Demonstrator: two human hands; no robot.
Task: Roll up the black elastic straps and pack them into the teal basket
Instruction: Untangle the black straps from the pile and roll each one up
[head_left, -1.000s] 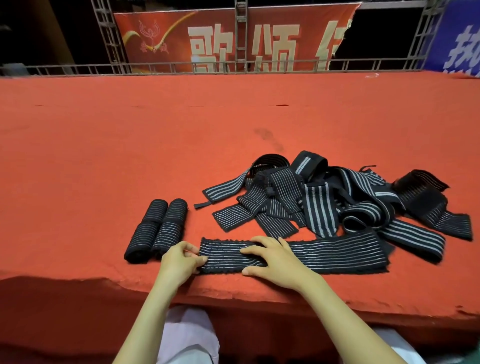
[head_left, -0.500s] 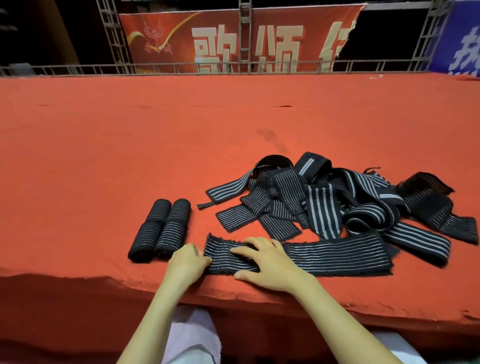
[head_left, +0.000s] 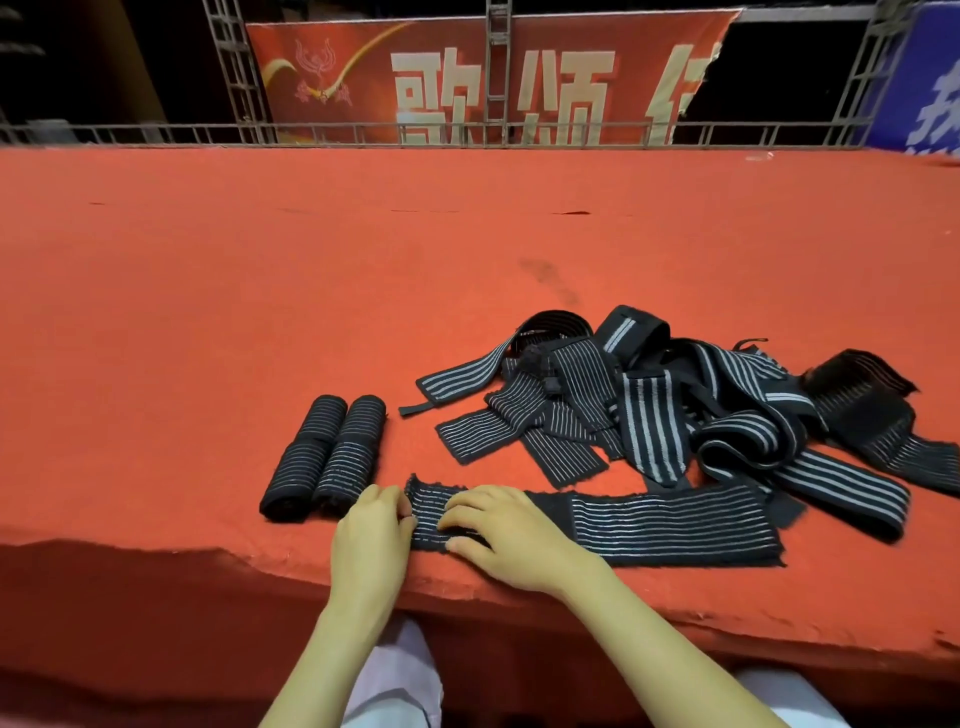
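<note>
Red felt covered the tabletop (head_left: 260, 291). Along its near edge lay one flat strap (head_left: 670, 525), black with pale stripes, stretched left to right. The left hand (head_left: 371, 532) sat at the strap's left end with its fingers curled in on that end, seemingly pinching it for a first turn, though the knuckles hid the exact grip. The right hand (head_left: 511, 538) lay just beside it, fingers spread flat on the strap and pressing it to the felt.

Two rolled straps (head_left: 324, 457) lay touching side by side, just left of the hands. The loose pile (head_left: 654, 410) sprawled to the right and farther off, with one band reaching the flat strap's right end. The teal basket was not in view.

The main risk looked to be a slack or crooked first turn, which would let the roll cone out sideways or spring open once released. The strap also ran close to the near edge, so a sideways drift could tip the roll off. The band at the right end might also drag along as the strap was wound in.
</note>
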